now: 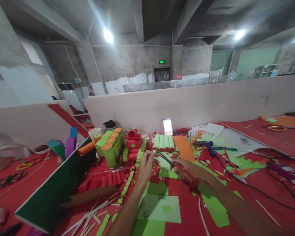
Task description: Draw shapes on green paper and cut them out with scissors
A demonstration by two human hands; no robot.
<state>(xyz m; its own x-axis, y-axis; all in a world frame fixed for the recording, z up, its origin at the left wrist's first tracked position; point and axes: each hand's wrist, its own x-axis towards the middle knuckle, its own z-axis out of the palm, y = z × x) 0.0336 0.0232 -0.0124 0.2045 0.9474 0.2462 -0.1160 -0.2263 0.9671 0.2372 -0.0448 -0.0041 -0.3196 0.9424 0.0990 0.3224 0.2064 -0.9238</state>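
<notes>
Scissors with red handles (188,173) are gripped in my right hand (182,166), their metal blades pointing up and left. The blade tips come close to my left hand (147,163), whose fingers are closed in a pinch. What they hold, if anything, is too small to make out. Beneath my hands lies a pale green sheet (173,209) with star outlines drawn on it and a small green square (166,209) on top. Just beyond the scissors, several pale green rolls with red ends (164,142) lie side by side next to an orange sheet (184,148).
Left of my hands stand a red piece with a star (133,144) and a green block with orange-topped tubes (110,147). A dark green board (56,186) leans further left. At right lie a blue glue gun (209,147), its black cable (233,177) and paper scraps.
</notes>
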